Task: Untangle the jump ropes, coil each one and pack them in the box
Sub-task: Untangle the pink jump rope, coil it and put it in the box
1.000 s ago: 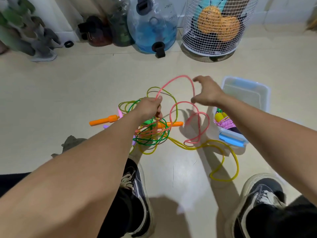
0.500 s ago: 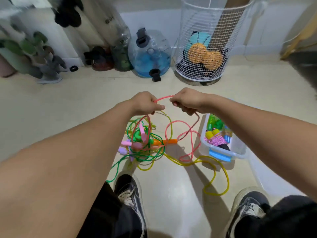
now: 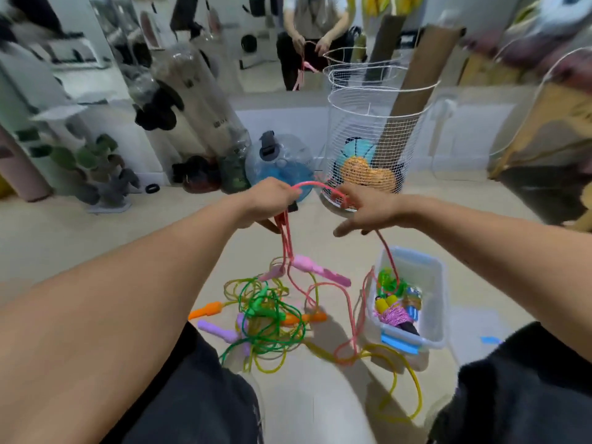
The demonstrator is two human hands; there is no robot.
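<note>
2 hands [image 3: 272,200] [image 3: 368,209] hold pink rope [image 3: 317,186] above beige floor [image 3: 96,245].

You stand on a pale beige glossy floor [image 3: 96,251] lit evenly from above. Along its far edge runs a white wall [image 3: 474,129] with a tall mirror [image 3: 250,43] leaning there. Before it sit a white wire mesh basket [image 3: 371,123], a clear blue-tinted water jug [image 3: 278,165] and a brown cardboard tube [image 3: 416,91].

Rope tangle [image 3: 266,318] on floor [image 3: 96,251], box [image 3: 429,296] right of it.
</note>
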